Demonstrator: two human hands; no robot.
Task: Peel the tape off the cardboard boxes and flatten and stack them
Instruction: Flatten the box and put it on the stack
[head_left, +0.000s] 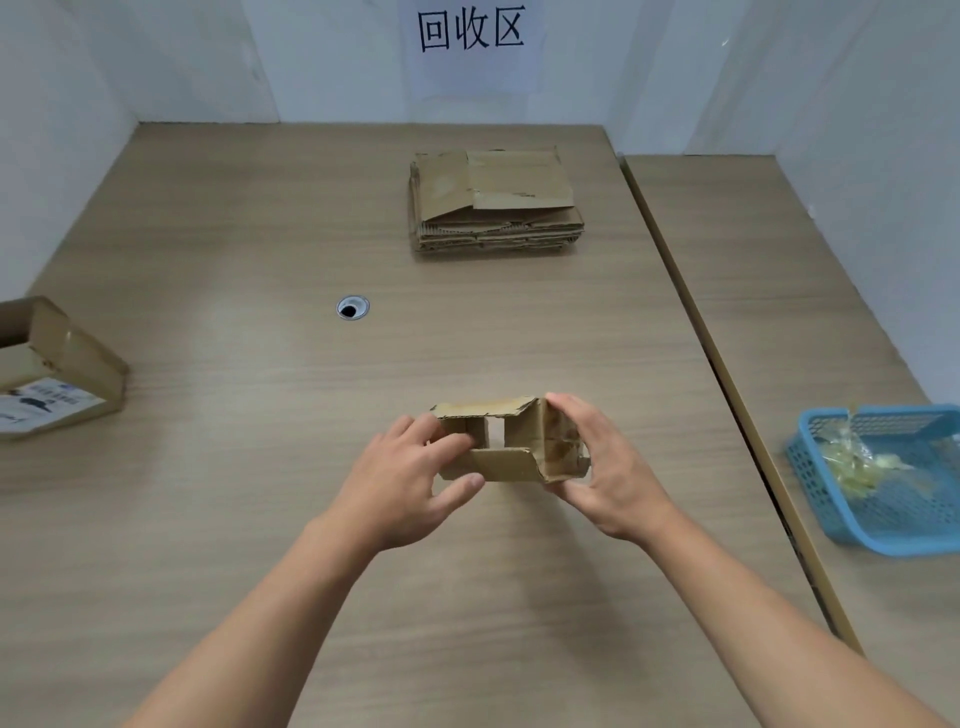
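Observation:
A small brown cardboard box (511, 447) with its flaps open is held just above the middle of the wooden table (260, 467). My left hand (410, 483) grips its left end, fingers reaching inside and thumb under the lower edge. My right hand (605, 467) clasps its torn right end. At the far side of the table lies a stack of flattened boxes (493, 202). Another taped box (57, 369) with a white label sits at the table's left edge, partly out of view.
A blue plastic basket (883, 483) holding crumpled clear tape rests on the adjoining table at the right. A round cable hole (352, 307) is set in the tabletop. A paper sign (470, 41) hangs on the white back wall.

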